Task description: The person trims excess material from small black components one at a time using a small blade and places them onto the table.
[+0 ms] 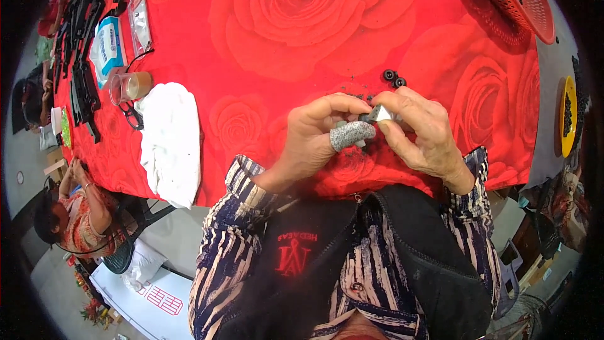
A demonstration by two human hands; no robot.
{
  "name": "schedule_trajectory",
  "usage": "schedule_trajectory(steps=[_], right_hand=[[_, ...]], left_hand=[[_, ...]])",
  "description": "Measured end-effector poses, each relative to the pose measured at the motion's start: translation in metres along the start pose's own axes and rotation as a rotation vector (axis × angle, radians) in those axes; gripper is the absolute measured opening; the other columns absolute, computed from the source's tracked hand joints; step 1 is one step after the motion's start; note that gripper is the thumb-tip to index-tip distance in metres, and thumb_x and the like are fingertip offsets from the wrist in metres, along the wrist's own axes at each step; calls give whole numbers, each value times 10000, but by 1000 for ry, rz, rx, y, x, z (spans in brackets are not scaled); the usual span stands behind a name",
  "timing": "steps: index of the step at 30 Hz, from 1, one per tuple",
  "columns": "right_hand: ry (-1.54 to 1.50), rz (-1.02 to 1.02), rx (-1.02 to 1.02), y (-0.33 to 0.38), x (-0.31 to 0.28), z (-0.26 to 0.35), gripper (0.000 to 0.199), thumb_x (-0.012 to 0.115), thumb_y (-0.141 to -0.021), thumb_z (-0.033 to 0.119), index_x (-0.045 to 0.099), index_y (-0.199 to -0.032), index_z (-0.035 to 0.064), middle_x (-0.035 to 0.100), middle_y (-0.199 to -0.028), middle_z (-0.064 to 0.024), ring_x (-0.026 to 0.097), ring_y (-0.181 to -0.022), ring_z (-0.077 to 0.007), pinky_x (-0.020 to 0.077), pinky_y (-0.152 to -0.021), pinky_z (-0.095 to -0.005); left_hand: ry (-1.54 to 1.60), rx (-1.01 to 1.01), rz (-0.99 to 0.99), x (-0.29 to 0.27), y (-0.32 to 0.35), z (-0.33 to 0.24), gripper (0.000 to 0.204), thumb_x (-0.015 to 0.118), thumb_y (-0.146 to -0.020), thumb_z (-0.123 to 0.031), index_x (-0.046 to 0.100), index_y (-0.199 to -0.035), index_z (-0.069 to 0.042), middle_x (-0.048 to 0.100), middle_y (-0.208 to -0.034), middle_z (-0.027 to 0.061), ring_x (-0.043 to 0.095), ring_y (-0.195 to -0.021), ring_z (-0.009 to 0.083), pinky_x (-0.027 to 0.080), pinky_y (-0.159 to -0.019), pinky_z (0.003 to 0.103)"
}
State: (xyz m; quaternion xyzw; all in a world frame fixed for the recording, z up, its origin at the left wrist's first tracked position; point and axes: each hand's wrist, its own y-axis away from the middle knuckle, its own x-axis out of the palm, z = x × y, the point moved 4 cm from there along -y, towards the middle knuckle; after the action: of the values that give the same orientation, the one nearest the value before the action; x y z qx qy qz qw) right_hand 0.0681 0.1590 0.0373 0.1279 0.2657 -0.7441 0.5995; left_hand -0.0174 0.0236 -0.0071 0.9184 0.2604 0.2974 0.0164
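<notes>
My left hand (305,138) is closed in a pinch on a small black part (364,118), which the fingers partly hide. A grey speckled finger cover (351,135) is on its thumb. Opposite it, my right hand (431,131) grips a small tool with a shiny, pale flat face (382,113), held against the black part. The rest of that tool is hidden by the fingers. Just beyond the hands lie several black ring-shaped parts (395,79). Dark crumbs are scattered on the red cloth around and beneath the hands.
The table wears a red rose-patterned cloth (283,12). To the left are a white cloth (168,145), a plastic cup (135,85), a blue-white packet (109,50) and long black strips (80,91). A red basket (542,16) and yellow tray (567,141) stand right. Another person (88,214) sits at left.
</notes>
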Motion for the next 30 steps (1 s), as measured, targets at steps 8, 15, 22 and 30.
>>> schedule_trajectory(steps=[8, 15, 22, 30], right_hand=[[53, -63, 25, -3, -5, 1, 250, 607, -751, -43, 571, -997, -18, 517, -709, -117, 542, -562, -226, 421, -490, -323], [49, -65, 5, -1, -1, 0, 256, 619, -747, -31, 575, -998, -9, 517, -707, -113, 540, -560, -240, 424, -491, -334], [47, -9, 13, 0, -1, -2, 273, 634, -731, -10, 577, -998, -6, 514, -704, -116, 545, -565, -253, 429, -498, -347], [72, -6, -22, 0, 0, 2, 266, 642, -720, -9, 578, -978, -16, 527, -708, -117, 547, -553, -244, 432, -488, -337]], left_hand=[[-13, -21, -28, -1, 0, 1, 247, 654, -797, 53, 594, -1037, 55, 554, -922, 59, 559, -781, 96, 502, -696, 221], [-17, -39, -41, 2, 0, -1, 261, 670, -785, 52, 603, -1036, 45, 556, -915, 43, 537, -783, 80, 469, -676, 208], [-34, -36, -35, 2, -1, 1, 257, 665, -792, 45, 603, -1042, 43, 566, -895, 36, 546, -769, 78, 471, -665, 205], [-114, -29, -33, 0, -1, 0, 229, 642, -821, 21, 604, -1045, 41, 573, -898, 39, 570, -780, 83, 491, -661, 200]])
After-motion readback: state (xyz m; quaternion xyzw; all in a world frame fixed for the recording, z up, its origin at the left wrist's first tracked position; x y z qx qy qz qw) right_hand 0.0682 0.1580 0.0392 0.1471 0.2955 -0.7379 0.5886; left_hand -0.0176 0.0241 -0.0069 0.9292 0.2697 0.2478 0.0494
